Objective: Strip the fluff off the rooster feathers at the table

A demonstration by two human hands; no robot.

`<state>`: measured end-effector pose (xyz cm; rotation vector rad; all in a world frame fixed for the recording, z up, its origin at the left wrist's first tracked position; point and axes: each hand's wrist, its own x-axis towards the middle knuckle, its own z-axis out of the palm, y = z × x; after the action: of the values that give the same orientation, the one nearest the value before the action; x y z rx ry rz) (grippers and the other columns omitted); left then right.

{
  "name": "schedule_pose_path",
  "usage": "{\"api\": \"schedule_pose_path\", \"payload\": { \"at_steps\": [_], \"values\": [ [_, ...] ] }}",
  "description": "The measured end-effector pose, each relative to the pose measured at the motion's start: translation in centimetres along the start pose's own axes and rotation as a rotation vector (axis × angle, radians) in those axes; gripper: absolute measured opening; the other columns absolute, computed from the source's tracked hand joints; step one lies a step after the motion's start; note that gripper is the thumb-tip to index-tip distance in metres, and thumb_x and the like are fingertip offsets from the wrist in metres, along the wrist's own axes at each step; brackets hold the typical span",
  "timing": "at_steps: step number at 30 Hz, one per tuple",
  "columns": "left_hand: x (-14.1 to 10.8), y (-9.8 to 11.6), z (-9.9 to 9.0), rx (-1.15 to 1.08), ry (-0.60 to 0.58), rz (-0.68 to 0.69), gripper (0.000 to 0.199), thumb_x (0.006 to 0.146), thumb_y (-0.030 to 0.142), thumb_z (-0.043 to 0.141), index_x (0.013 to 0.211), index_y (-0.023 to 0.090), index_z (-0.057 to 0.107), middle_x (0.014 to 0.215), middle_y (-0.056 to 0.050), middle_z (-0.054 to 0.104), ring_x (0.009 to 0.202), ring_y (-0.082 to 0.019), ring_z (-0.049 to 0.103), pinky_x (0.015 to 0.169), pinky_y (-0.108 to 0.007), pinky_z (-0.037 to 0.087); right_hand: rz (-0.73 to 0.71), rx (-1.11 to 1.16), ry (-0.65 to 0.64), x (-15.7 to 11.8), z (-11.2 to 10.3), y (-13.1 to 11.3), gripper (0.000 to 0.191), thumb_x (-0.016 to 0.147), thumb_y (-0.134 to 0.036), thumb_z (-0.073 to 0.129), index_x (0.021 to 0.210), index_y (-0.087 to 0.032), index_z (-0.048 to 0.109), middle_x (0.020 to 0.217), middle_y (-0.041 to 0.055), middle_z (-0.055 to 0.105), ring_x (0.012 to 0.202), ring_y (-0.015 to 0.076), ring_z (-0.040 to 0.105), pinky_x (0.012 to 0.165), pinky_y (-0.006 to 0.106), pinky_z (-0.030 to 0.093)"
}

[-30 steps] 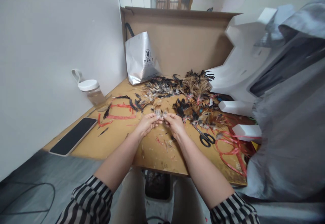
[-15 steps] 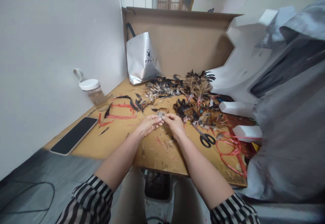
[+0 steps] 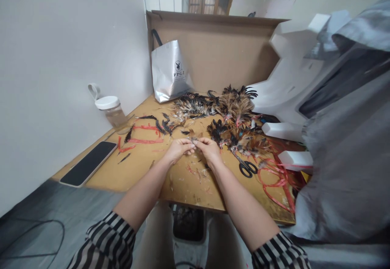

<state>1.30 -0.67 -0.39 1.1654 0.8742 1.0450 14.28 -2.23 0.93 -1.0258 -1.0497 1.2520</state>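
Over the middle of the wooden table [image 3: 122,179], my left hand [image 3: 180,149] and my right hand [image 3: 209,150] meet at the fingertips. Both are closed in a pinch on a small brown feather [image 3: 193,135], whose base is hidden by the fingers. Just right of my right hand lie bundles of brown and black feathers [image 3: 240,137], some bound with red strips. Farther back are a pile of dark feathers [image 3: 195,105] and an upright tan bunch [image 3: 236,100]. Black-handled scissors [image 3: 248,168] rest beside the front bundles.
A phone [image 3: 89,163] and a lidded jar [image 3: 112,112] stand along the left edge. Red plastic strips [image 3: 146,140] lie on the left, with more red ribbon [image 3: 282,183] at right. A silver bag [image 3: 170,72] leans against the cardboard [image 3: 231,53]. Grey cloth [image 3: 344,151] hangs at right.
Less of the greyish fluff at the feather's base shows between the fingertips. Both hands stay in nearly the same place.
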Motion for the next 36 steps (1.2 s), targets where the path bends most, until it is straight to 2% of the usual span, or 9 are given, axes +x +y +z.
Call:
{"api": "schedule_pose_path", "payload": {
  "at_steps": [4, 7, 9, 13, 16, 22, 26, 30, 36],
  "values": [
    [0.0, 0.0, -0.1, 0.015, -0.006, 0.018, 0.024, 0.057, 0.029, 0.07, 0.069, 0.01, 0.064, 0.063, -0.006, 0.063, 0.047, -0.007, 0.051, 0.045, -0.018, 0.039, 0.035, -0.067, -0.042, 0.3, -0.9, -0.6, 0.028, 0.051, -0.039, 0.069, 0.064, -0.016, 0.061, 0.048, -0.0032, 0.054, 0.041, 0.0064, 0.038, 0.043, 0.021, 0.028],
    [0.1, 0.2, -0.5, -0.024, 0.022, 0.008, 0.024, 0.06, 0.032, 0.068, 0.069, 0.01, 0.064, 0.059, -0.005, 0.061, 0.045, -0.005, 0.049, 0.043, -0.016, 0.036, -0.03, -0.224, 0.019, 0.9, -2.8, -1.2, 0.032, 0.055, -0.042, 0.065, 0.073, -0.015, 0.064, 0.052, -0.0018, 0.056, 0.043, 0.0072, 0.04, 0.045, 0.021, 0.029],
    [0.1, 0.3, -0.6, -0.061, 0.062, 0.0, 0.024, 0.06, 0.031, 0.068, 0.068, 0.009, 0.064, 0.056, -0.004, 0.06, 0.044, -0.004, 0.048, 0.042, -0.015, 0.035, -0.103, -0.474, 0.056, 1.3, -4.3, -1.5, 0.027, 0.057, -0.039, 0.063, 0.068, -0.014, 0.065, 0.057, 0.0006, 0.06, 0.048, 0.0089, 0.045, 0.049, 0.022, 0.032],
    [0.2, 0.5, -0.8, -0.122, 0.101, -0.023, 0.022, 0.06, 0.029, 0.069, 0.069, 0.009, 0.063, 0.056, -0.003, 0.06, 0.044, -0.004, 0.048, 0.042, -0.014, 0.036, -0.154, -0.986, 0.057, 1.7, -6.1, -1.4, 0.019, 0.062, -0.031, 0.056, 0.057, -0.014, 0.063, 0.053, 0.0021, 0.058, 0.051, 0.0114, 0.048, 0.049, 0.021, 0.03],
    [0.3, 0.5, -0.9, -0.161, 0.115, -0.034, 0.023, 0.059, 0.027, 0.069, 0.072, 0.009, 0.063, 0.064, -0.004, 0.062, 0.047, -0.004, 0.05, 0.043, -0.014, 0.037, -0.157, -1.162, 0.019, 1.6, -6.2, -1.2, 0.017, 0.063, -0.028, 0.053, 0.059, -0.016, 0.064, 0.057, 0.0032, 0.061, 0.053, 0.012, 0.05, 0.05, 0.021, 0.03],
    [0.4, 0.2, -1.2, -0.193, 0.089, -0.027, 0.024, 0.059, 0.027, 0.07, 0.073, 0.01, 0.062, 0.068, -0.005, 0.063, 0.049, -0.003, 0.05, 0.044, -0.013, 0.038, -0.089, -1.333, -0.127, 0.7, -5.1, -1.9, 0.013, 0.061, -0.026, 0.055, 0.058, -0.018, 0.065, 0.057, 0.0053, 0.062, 0.054, 0.0133, 0.053, 0.049, 0.022, 0.029],
    [0.4, 0.0, -1.2, -0.2, 0.071, -0.031, 0.023, 0.059, 0.027, 0.07, 0.073, 0.009, 0.063, 0.068, -0.005, 0.063, 0.049, -0.003, 0.051, 0.044, -0.013, 0.038, -0.045, -1.452, -0.14, -0.2, -4.2, -2.6, 0.01, 0.057, -0.02, 0.055, 0.054, -0.019, 0.064, 0.058, 0.0074, 0.062, 0.054, 0.0149, 0.053, 0.05, 0.024, 0.029],
    [0.4, -0.1, -1.2, -0.227, 0.057, -0.03, 0.022, 0.06, 0.026, 0.069, 0.073, 0.009, 0.063, 0.068, -0.005, 0.063, 0.049, -0.003, 0.051, 0.043, -0.011, 0.039, -0.082, -1.36, -0.122, -0.2, -4.2, -2.5, 0.012, 0.058, -0.018, 0.053, 0.048, -0.016, 0.061, 0.052, 0.0061, 0.059, 0.05, 0.0128, 0.048, 0.049, 0.024, 0.029],
    [0.4, -0.1, -1.2, -0.281, 0.024, -0.078, 0.016, 0.063, 0.019, 0.068, 0.074, 0.009, 0.063, 0.072, -0.006, 0.065, 0.053, -0.004, 0.055, 0.045, -0.01, 0.041, -0.086, -0.618, -0.084, 0.6, -3.8, -1.7, 0.02, 0.061, -0.033, 0.058, 0.061, -0.014, 0.063, 0.051, -0.0004, 0.055, 0.045, 0.0084, 0.041, 0.046, 0.021, 0.03]
  ]
}}
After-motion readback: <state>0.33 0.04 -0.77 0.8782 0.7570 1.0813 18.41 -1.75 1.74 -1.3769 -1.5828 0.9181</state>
